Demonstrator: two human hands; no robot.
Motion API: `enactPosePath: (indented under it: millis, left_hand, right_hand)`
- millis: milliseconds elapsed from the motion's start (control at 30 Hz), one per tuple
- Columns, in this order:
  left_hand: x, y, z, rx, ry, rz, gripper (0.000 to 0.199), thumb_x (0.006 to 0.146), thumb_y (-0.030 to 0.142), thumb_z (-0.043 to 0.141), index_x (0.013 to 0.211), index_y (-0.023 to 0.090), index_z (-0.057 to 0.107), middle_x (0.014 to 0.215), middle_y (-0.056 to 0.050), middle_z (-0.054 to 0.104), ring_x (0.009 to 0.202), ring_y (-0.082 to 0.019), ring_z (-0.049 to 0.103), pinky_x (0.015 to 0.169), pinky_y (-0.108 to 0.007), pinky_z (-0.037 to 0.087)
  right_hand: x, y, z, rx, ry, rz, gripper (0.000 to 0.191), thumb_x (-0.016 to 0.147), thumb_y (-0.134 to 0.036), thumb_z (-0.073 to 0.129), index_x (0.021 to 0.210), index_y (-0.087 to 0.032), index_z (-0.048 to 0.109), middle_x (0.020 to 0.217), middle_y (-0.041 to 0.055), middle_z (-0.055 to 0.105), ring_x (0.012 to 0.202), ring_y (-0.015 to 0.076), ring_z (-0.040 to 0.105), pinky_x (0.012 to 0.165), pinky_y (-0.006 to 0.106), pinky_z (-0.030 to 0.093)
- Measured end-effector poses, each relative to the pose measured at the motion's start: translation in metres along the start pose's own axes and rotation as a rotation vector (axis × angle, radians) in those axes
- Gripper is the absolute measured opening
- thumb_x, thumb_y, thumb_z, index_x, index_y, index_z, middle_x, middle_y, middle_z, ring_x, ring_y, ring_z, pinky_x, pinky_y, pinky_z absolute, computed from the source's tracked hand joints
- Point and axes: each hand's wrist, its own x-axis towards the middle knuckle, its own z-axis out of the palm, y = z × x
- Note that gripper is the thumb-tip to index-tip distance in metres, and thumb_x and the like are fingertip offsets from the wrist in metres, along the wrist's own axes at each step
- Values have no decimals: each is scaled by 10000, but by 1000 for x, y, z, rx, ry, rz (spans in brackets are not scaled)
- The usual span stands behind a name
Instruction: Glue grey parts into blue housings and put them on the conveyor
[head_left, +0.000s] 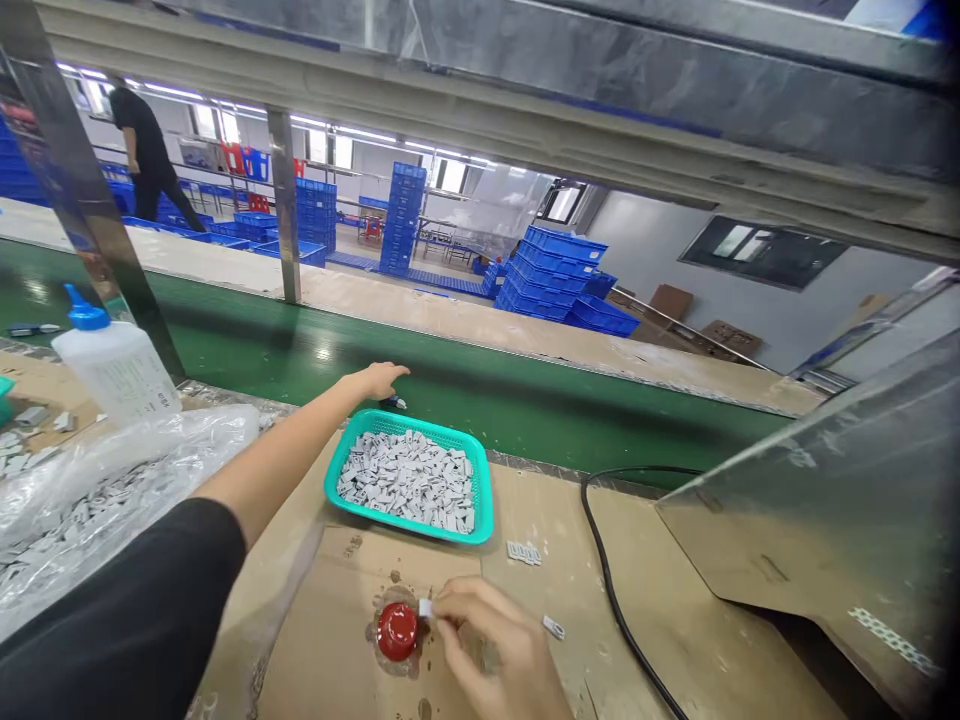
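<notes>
My left hand (377,381) reaches past the far rim of a turquoise basket (484,500) and over the green conveyor belt (540,405). Its visible fingers are stretched out, partly hidden by the hand itself. Just below them lies a small dark and white piece (399,403). Many small grey-white plastic parts (409,480) fill the basket. Pinched in my right hand (499,640) is a small white plastic part (426,608), close beside a red, shiny round dish (397,632). The dish sits on wet-stained cardboard (322,640).
Several joined parts (523,553) and a single part (553,628) lie to the right, near a black cable (611,580). On the left are a white bottle with blue cap (116,365) and a clear bag of parts (112,500). Beyond the belt, a person (146,150) walks.
</notes>
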Motion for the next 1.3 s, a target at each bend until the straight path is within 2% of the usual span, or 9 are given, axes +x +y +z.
enactPosePath:
  millis: [133,333,467,600,733,900,1033,1167,1300]
  left_hand:
    - [18,-28,15,56,-110,-146,250,807,287,471,997,133,522,1005,-64,548,876,-166,540,756,-362,462]
    - [-4,-38,5,26,-11,-209,229,795,290,488,943,123,540,970,-53,555,882,-171,534,768,-363,447]
    - [-36,-24,-2,-122,142,-206,196,757,285,532,855,116,545,860,-37,571,815,-161,541,748,-350,441]
    - [-81,8,-1,-380,256,-148,205,721,298,529,851,142,498,841,-35,581,809,-156,557,746,-291,442]
    - [-133,39,-7,-601,190,-62,203,716,305,521,843,147,507,847,-36,584,825,-150,561,759,-275,448]
    - [-182,52,-13,-888,54,-165,214,693,292,579,853,168,509,846,-20,565,827,-151,542,774,-295,430]
    - [-195,52,-9,-912,26,-207,188,671,275,609,776,173,490,801,0,558,817,-143,533,766,-280,418]
    - [-193,57,-4,-958,-35,-208,186,672,273,592,783,160,493,809,-20,561,830,-160,539,755,-287,425]
    - [-193,60,-2,-1003,-69,-234,260,632,243,622,860,158,531,836,-28,588,799,-151,552,730,-268,431]
  right_hand:
    - [-15,1,15,-12,-42,35,202,752,-45,417,785,-166,576,776,62,572,715,142,568,625,210,466]
    - [-15,5,26,-37,66,-39,191,766,-54,415,791,-167,567,766,55,571,701,134,566,615,209,468]
    - [-15,4,31,-33,76,-53,187,766,-57,418,788,-174,562,771,53,572,711,137,566,611,211,467]
    - [-16,3,30,-63,90,-62,185,768,-59,421,791,-182,556,771,47,568,715,139,567,627,215,469]
    - [-15,-2,26,-85,90,-68,186,772,-57,418,801,-181,554,780,48,563,723,135,564,637,215,465]
    - [-13,-12,24,-128,99,-67,197,765,-51,415,792,-188,554,781,45,565,718,137,564,635,218,464]
    - [-13,-16,24,-154,20,-53,190,752,-49,421,742,-185,553,758,44,565,694,141,568,599,224,471]
    - [-8,-22,22,-200,86,-113,184,752,-51,443,797,-189,558,781,53,575,728,144,574,634,229,481]
    - [-6,-23,22,-218,96,-119,176,750,-55,440,772,-188,553,741,51,576,688,141,581,593,220,486]
